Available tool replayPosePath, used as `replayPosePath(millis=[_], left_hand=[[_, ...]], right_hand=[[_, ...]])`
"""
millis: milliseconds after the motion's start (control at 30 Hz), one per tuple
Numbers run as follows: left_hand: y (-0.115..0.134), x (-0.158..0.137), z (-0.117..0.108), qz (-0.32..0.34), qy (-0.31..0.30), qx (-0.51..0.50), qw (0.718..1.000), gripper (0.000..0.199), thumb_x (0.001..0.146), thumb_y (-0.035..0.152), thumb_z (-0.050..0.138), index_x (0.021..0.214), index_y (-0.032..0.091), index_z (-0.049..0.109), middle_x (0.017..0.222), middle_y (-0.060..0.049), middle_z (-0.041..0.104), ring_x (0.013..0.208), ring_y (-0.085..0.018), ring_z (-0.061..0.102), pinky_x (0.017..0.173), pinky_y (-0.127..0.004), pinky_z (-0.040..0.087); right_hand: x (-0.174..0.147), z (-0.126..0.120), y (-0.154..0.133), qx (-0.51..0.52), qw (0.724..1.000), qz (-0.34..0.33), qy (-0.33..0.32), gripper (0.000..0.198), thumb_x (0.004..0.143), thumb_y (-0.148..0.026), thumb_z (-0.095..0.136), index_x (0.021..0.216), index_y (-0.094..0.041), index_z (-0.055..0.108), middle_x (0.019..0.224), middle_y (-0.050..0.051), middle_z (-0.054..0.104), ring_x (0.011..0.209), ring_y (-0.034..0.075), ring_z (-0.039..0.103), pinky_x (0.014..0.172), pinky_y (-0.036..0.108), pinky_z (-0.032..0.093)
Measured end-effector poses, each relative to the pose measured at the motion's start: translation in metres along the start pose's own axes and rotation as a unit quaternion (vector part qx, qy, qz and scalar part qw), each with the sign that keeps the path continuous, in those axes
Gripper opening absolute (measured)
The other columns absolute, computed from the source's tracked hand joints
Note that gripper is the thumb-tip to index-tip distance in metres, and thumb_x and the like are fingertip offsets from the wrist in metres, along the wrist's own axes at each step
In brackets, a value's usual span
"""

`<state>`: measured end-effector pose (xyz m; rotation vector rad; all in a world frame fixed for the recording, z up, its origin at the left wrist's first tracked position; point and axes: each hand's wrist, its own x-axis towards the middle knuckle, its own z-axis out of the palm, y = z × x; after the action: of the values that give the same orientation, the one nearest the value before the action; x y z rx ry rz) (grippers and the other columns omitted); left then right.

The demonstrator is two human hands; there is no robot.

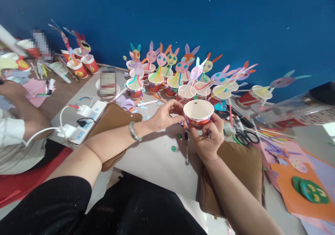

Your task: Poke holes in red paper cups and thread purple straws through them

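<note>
A red-and-white paper cup (198, 123) is held up over the middle of the table, its open mouth facing me. My right hand (208, 139) is closed around its lower right side, and a small dark tip, perhaps of a pen, sticks out between the fingers. At the cup's left side, my left hand (167, 116), with a bangle on the wrist, has its thumb and fingers bent against the wall. What else these fingers may pinch is hidden. Below lies a slim pen (186, 147) on the table, beside small green round stickers (173, 148).
Several paper cups with paper rabbit figures (155, 83) line the blue wall. A power strip (89, 123) and brown cushions (235, 172) flank me. Scissors (246, 136), a clear bottle (295, 112) and orange paper (285, 182) are right. Another person's arm (23, 102) is left.
</note>
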<state>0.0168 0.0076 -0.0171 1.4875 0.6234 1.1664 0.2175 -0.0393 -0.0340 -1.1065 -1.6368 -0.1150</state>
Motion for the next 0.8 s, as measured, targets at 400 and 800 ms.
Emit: replayPosePath(millis=[400,800], left_hand=[[0.006,-0.006,0.014,-0.028,0.001,-0.037,0.999,0.083,0.062,0.046,0.097,0.128,0.015,0.059,0.130,-0.016,0.068,0.121,-0.029,0.066,0.104,-0.043,0.054],[0.017,-0.002,-0.004,-0.123,-0.037,-0.135,0.982,0.072,0.063,0.034,0.085,0.123,0.024,0.046,0.123,-0.007,0.064,0.116,-0.025,0.063,0.099,-0.040,0.052]], right_hand=[[-0.017,0.001,-0.010,-0.111,0.980,-0.159,-0.056,0.015,0.087,-0.022,0.075,0.089,-0.021,0.060,0.143,0.018,0.058,0.125,0.034,0.064,0.097,0.046,0.058],[-0.006,-0.002,-0.021,0.043,0.995,-0.067,-0.065,0.039,0.094,-0.021,0.070,0.070,-0.023,0.040,0.104,0.007,0.070,0.083,0.017,0.065,0.069,0.030,0.050]])
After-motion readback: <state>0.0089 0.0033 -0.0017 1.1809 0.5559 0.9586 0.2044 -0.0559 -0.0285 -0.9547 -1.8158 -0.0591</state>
